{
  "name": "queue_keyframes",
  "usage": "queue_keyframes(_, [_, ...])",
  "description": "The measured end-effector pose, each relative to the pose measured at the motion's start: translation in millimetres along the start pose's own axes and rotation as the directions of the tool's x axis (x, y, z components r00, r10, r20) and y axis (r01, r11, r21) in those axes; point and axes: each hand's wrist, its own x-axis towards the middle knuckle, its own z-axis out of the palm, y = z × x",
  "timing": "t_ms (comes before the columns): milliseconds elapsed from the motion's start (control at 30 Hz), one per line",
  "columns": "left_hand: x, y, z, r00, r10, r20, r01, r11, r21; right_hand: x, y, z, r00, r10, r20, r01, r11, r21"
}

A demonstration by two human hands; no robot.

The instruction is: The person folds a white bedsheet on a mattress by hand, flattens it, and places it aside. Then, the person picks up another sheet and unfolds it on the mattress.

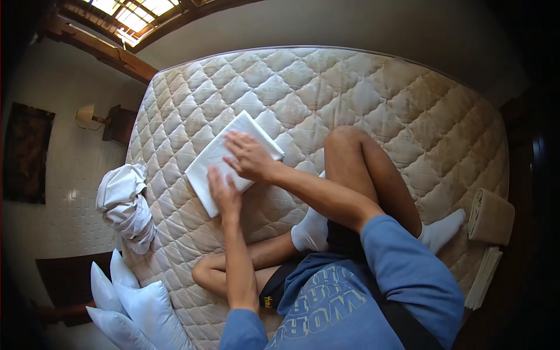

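A folded white cloth (248,125), perhaps a sheet, lies flat on the quilted mattress (315,76) in front of me. My left hand (223,189) rests on its near part, fingers stretched out and a little blurred. Farther up, my right hand (249,154) lies on the cloth's middle with its fingers spread and smeared at the tips. Neither hand grips the cloth; both are laid on its top face. Under my hands part of the cloth is hidden.
Crumpled white cloth (124,195) hangs at the mattress's left edge. Several white pillows (153,309) lie at lower left. A folded beige blanket (491,217) and a folded white cloth (484,277) sit at the right edge. My bent legs (356,157) occupy the middle. A lamp (86,114) stands beyond the left edge.
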Motion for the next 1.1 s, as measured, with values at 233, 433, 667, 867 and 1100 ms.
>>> queue_keyframes(233, [20.4,20.8,29.0,0.947,0.304,0.101,-0.319,0.925,0.209,-37.1,29.3,54.2,0.987,0.091,0.134,-0.094,0.995,0.016])
queue_keyframes(433, [5.1,-71.6,18.0,0.946,0.31,0.091,-0.279,0.644,0.712,-32.0,43.2,64.8,0.984,0.177,-0.008,-0.177,0.977,-0.122])
queue_keyframes(667, [-23.5,-76.4,-14.2,0.917,-0.337,-0.213,0.377,0.908,0.183,-14.4,25.6,15.0,0.822,0.569,0.005,-0.563,0.814,-0.143])
queue_keyframes(867, [-14.2,-103.5,-25.9,0.772,-0.635,-0.032,0.61,0.725,0.32,-8.0,27.7,-3.0,0.583,0.806,0.106,-0.781,0.592,-0.2])
queue_keyframes(1100, [-7.2,-129.1,-36.2,0.672,-0.727,0.137,0.731,0.682,0.03,-0.9,35.3,-14.7,0.486,0.834,0.26,-0.839,0.529,-0.129])
